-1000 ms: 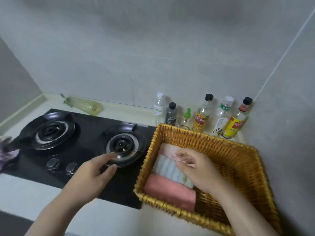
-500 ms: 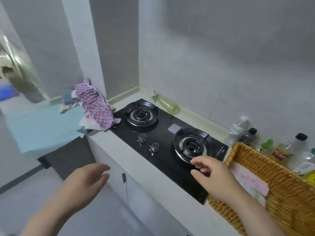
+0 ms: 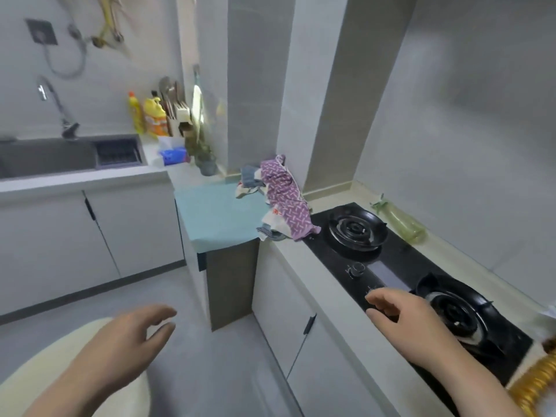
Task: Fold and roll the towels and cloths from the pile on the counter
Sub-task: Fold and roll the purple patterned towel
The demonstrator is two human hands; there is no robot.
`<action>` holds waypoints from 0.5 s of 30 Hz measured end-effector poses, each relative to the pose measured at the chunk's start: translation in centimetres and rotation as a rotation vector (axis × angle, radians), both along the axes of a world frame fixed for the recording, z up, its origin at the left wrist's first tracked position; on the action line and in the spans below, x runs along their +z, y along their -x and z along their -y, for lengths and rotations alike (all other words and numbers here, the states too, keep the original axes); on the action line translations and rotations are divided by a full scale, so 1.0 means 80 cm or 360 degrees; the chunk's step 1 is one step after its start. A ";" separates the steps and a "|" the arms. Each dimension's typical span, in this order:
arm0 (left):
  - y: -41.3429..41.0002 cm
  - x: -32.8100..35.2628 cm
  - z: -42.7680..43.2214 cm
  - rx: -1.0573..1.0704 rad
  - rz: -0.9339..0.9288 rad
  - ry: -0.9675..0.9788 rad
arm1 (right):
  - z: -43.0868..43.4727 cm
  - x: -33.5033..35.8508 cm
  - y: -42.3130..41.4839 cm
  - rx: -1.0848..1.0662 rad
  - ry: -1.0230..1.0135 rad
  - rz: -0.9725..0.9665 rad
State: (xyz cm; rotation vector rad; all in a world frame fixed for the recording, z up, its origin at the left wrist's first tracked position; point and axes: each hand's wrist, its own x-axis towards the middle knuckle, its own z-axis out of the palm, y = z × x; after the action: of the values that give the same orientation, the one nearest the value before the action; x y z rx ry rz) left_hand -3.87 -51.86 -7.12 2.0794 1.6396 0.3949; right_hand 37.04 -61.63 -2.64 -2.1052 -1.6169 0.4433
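Grey-tiled kitchen with pale cabinets, seen from a head-worn camera looking down along an L-shaped counter. Nearest the viewer, the person's bare left hand (image 3: 126, 341) hangs over the grey floor, fingers loosely spread and slightly curled, holding nothing. The bare right hand (image 3: 403, 319) reaches over the front edge of the white countertop (image 3: 304, 266), fingers relaxed and parted, also empty, just above the near end of a black glass two-burner gas hob (image 3: 400, 266). A sliver of a golden woven wicker basket (image 3: 538, 383) shows at the lower right edge, blurred. Beyond the hob's far burner, a crumpled pile of towels and cloths (image 3: 279, 200), topped by a purple patterned cloth, rests on the counter corner, well apart from both hands. Just left of it a light blue cloth (image 3: 216, 212) lies spread flat over a lower surface. A pale green plastic bottle (image 3: 400, 221) lies on its side by the wall behind the hob. Farthest off sit a dark sink (image 3: 45, 158) with a tap, and yellow detergent bottles (image 3: 147, 115)
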 end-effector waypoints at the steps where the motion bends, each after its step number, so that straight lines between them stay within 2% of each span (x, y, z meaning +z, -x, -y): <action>1: 0.009 -0.003 -0.002 0.0025 -0.0009 0.0003 | -0.010 -0.002 0.005 0.0024 0.0014 0.0013; 8: 0.045 -0.041 -0.049 0.0153 -0.0094 0.0085 | -0.093 -0.031 0.015 0.0106 0.0099 -0.0025; 15: 0.041 -0.080 -0.173 0.0109 -0.0264 0.0235 | -0.221 -0.098 0.017 0.0170 0.0260 -0.0101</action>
State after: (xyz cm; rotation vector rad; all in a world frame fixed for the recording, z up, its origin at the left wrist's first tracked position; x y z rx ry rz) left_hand -7.14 -38.02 -13.49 1.9955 1.7809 0.1206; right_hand 35.71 -43.98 -10.49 -2.1038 -1.7137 0.6917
